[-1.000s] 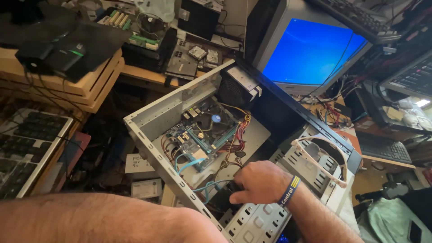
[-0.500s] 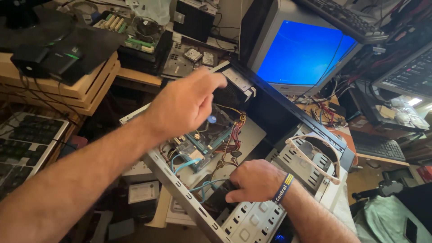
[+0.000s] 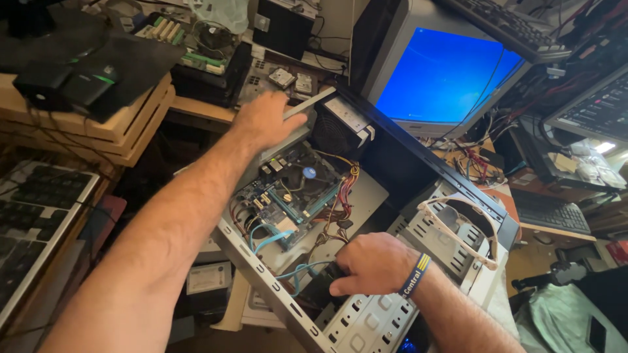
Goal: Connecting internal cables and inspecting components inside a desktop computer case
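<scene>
The workspace is a crowded electronics bench, with an open computer case (image 3: pixel 366 196) lying on its side at the centre – take this case as your reference. Behind its far edge stands a monitor (image 3: pixel 445 78) showing a plain blue screen; to the left of the case, wooden trays (image 3: pixel 124 124) carry a black device, and a keyboard (image 3: pixel 33 216) lies below them. Inside the case, the motherboard (image 3: pixel 294 196) sits against the floor panel, with red, yellow and pale blue cables (image 3: pixel 288 238) running toward the near end. Your left hand (image 3: pixel 265 121) reaches across to the case's far upper rim, fingers curled over the metal edge beside the power supply (image 3: pixel 340 124). Your right hand (image 3: pixel 373 265), wearing a blue wristband (image 3: pixel 415 274), is clenched down in the near end of the case beside the drive cage (image 3: pixel 451 235) – what it grips is hidden
</scene>
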